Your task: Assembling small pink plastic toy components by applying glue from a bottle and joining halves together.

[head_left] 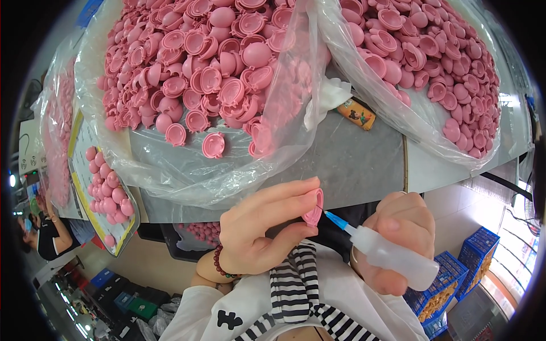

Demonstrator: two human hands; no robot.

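Note:
Between the thumb and fingers of my left hand (264,227) is a pink plastic shell half (314,209), held on edge above the table's near side. My right hand (401,238) is wrapped round a translucent squeeze bottle (392,258) with a blue needle tip (335,220). The bottle lies tilted, its needle pointing left at the shell's open side. The needle's end is right by the rim; I cannot tell whether it touches. Beyond my hands, a clear plastic bag (193,190) lies open under a heap of pink shell halves (210,79).
A second clear bag (449,159) of pink shells lies at the right. Between the bags are a white tissue (327,99) and a small orange packet (357,113). Pink balls sit on a tray (120,241) at the left. Blue crates (443,278) stand low right. Another person (54,230) is far left.

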